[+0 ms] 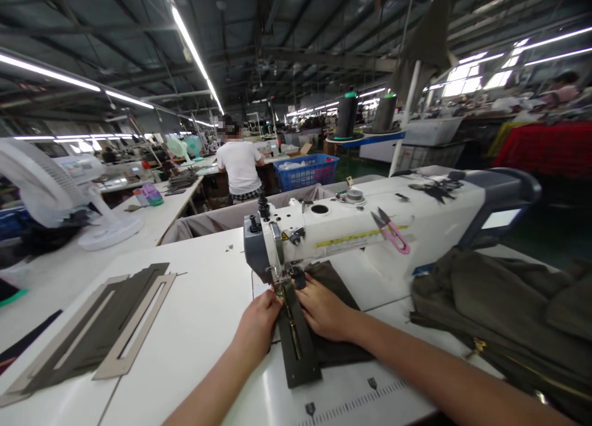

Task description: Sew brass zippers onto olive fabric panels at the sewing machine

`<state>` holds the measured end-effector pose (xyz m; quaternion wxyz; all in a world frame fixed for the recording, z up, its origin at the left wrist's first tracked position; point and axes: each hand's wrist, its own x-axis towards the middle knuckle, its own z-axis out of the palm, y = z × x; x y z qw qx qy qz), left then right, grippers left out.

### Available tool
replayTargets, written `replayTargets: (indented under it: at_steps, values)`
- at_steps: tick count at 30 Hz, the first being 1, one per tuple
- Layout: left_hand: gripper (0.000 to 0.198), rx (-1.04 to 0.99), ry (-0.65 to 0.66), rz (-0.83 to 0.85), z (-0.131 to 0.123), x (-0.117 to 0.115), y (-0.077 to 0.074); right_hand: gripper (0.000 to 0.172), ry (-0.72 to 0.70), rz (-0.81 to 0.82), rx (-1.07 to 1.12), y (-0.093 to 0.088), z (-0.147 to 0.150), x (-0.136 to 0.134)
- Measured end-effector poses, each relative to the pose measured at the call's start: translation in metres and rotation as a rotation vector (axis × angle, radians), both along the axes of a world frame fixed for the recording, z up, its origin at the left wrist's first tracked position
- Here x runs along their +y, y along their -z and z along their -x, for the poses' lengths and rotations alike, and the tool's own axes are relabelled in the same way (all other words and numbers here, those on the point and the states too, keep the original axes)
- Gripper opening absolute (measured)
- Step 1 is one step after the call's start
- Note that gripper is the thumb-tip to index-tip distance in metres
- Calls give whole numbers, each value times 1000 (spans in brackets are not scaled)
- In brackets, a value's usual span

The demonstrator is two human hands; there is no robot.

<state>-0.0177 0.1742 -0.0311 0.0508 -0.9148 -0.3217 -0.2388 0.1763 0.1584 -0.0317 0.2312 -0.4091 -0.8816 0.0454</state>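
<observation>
A white table (203, 290) bears a sewing machine (351, 213), slotted templates (145, 327), dark fabric (340, 349) and bunched cloth (504, 296).

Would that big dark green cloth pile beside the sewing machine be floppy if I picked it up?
Probably floppy: the cloth pile slumps in soft folds. It might feel fairly heavy, since it's bulky and has a gold-coloured zipper. It likely wouldn't roll, because it lies crumpled and spread out.

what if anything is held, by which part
Dark olive rectangular fabric strip with gold zip: left grip and right grip touch its edges near the far end; pinched or pressed, unclear.
</observation>
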Motion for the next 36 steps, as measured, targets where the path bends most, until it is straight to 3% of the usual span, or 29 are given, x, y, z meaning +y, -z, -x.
replayTargets:
  at_steps: [5,9,15,23,36]
  values:
    - [27,6,-1,49,4,-15,6,36,17,-141,127,-2,0,-56]
    - [36,-27,3,99,5,-22,6,16,-36,-351,167,10,8,-89]
    - [36,-64,-56,119,4,-29,5,21,-48,-584,-78,15,19,-78]
    - [26,-26,-34,-24,-1,-51,6,22,-65,-489,-45,13,19,-86]
    - [22,-9,-64,54,-1,-31,1,28,17,-427,53,15,22,-70]
